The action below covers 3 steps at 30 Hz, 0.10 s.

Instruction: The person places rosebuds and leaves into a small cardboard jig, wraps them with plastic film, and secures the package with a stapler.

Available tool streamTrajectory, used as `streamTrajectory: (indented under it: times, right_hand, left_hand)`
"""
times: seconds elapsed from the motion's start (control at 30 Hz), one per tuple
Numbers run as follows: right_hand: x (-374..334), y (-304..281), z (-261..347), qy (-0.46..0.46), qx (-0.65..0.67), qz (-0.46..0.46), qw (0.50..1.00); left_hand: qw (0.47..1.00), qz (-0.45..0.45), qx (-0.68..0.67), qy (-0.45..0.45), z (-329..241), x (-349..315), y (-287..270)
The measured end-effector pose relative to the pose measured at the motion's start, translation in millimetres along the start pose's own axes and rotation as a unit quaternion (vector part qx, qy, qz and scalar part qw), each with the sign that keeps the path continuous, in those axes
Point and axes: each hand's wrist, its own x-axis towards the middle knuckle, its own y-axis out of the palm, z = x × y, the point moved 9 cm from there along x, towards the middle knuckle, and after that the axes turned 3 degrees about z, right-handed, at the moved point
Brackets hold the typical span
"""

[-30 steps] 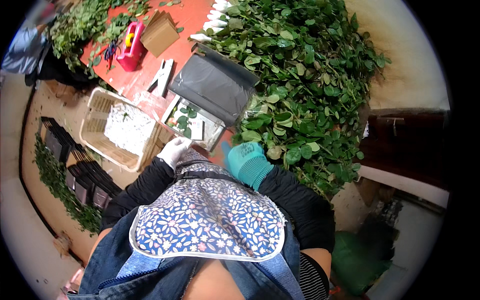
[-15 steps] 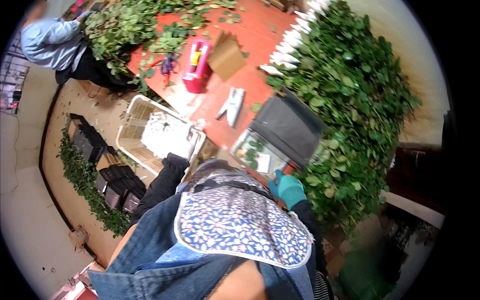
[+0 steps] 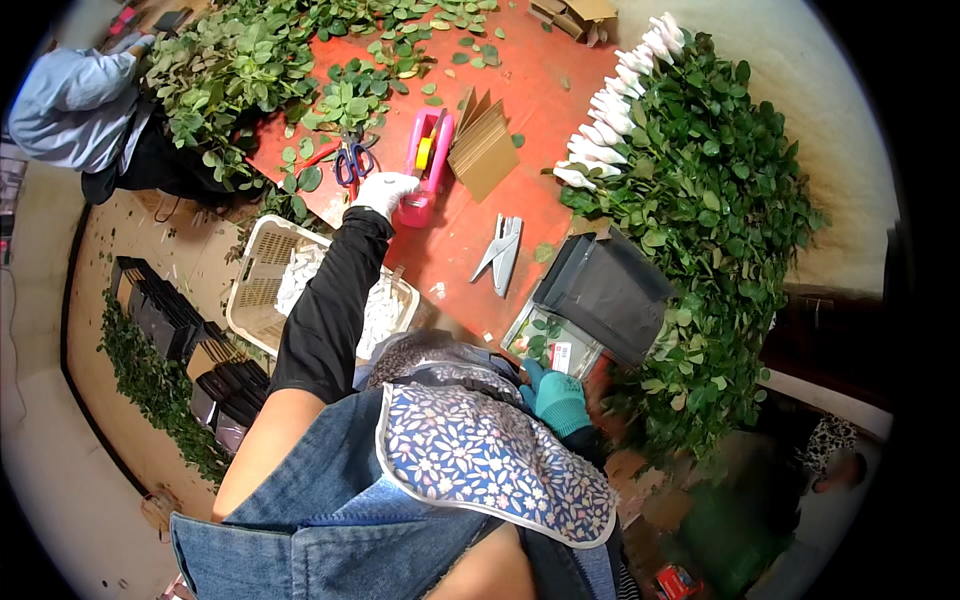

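My left hand (image 3: 386, 193), in a white glove, reaches over the red table to the near end of a pink tape dispenser (image 3: 433, 150) with a yellow core. Its fingers are pinched together there; what is between them is too small to make out. Close to my body, my right hand (image 3: 560, 402) in a teal knit glove grips the near edge of a black-and-clear wrapped pack (image 3: 610, 295). Green leaves and a white label show through the clear part. Between the hands lies a grey stapler plier (image 3: 500, 255). Scissors (image 3: 352, 162) with blue handles lie left of the dispenser.
Folded brown cardboard (image 3: 484, 153) stands beside the dispenser. A cream basket (image 3: 262, 275) of white pieces is under my left arm. Leafy stems with white-wrapped heads (image 3: 700, 200) are heaped at right. A co-worker (image 3: 85, 110) stands far left by cut foliage (image 3: 230, 75).
My left hand has moved from the basket forward and up to the tape dispenser. My right hand stays at the pack's near edge. The view has shifted slightly.
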Motion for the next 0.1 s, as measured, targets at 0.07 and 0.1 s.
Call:
streamTrajectory:
  times: [0.07, 0.1]
  right_hand:
    - [3, 7, 2, -0.004, 0.025, -0.02, 0.999]
    - [7, 2, 3, -0.004, 0.018, -0.014, 1.0]
  left_hand:
    - [0.991, 0.053, 0.067, 0.103, -44, -35, 8]
    - [0.986, 0.056, 0.057, 0.144, -47, -67, 4]
